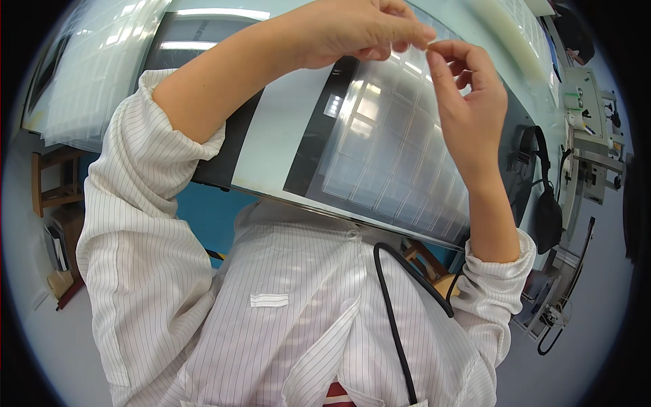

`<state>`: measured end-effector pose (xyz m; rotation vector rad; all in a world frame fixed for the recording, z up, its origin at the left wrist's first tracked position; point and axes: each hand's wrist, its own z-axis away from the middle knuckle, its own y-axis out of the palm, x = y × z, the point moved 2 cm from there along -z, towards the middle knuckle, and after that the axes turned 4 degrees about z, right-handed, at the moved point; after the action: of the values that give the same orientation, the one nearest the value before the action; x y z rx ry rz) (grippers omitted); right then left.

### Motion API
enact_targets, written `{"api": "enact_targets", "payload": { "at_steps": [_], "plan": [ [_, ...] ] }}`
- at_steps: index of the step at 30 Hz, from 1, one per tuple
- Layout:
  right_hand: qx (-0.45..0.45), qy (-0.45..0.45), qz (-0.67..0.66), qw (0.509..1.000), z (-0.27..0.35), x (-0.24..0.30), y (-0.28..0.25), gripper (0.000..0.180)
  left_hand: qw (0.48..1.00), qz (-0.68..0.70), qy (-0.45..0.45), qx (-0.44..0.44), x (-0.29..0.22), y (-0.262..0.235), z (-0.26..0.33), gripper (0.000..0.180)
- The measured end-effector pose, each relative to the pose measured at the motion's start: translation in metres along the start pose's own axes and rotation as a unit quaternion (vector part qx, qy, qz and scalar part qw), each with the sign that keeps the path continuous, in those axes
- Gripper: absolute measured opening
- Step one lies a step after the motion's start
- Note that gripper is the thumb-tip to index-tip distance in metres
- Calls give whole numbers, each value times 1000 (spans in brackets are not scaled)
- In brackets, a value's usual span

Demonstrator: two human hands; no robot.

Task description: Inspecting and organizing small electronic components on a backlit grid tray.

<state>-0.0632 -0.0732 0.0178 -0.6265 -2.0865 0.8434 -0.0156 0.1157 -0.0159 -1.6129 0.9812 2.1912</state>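
Observation:
My left hand [359,30] reaches in over the table's far part, fingers curled and thumb and forefinger pressed together. Close beside it, my right hand [472,102] makes a pinch with thumb and forefinger. The fingertips of both hands nearly meet above a clear plastic sheet [380,146] marked off in rectangular pockets. Whatever lies between the fingertips is too small or too transparent to make out. The sheet rests on a dark mat [306,166] and shines with reflections; my hands and right forearm cover its far and right parts.
A pile of similar clear sheets [91,81] lies on the table's left side. More translucent sheets [512,30] are at the far right. A black pouch with a strap [548,217] hangs by the right edge. A black cable [393,319] runs down my front. Wooden stools [57,180] stand below.

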Motion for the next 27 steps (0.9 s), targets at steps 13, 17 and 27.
{"api": "enact_targets", "payload": {
  "at_steps": [13, 17, 27],
  "plan": [
    [-2, -102, 175, 979, 11, 10, 27, 10, 985, 21, 89, -147, -6, -11, 1, 24],
    [28, -97, 178, 979, 8, 9, 26, 10, 988, -3, 79, -135, -2, -13, 1, 30],
    [32, -94, 157, 983, 12, 10, 26, 9, 989, 7, 91, -118, 4, -14, -2, 19]
  ]
}}
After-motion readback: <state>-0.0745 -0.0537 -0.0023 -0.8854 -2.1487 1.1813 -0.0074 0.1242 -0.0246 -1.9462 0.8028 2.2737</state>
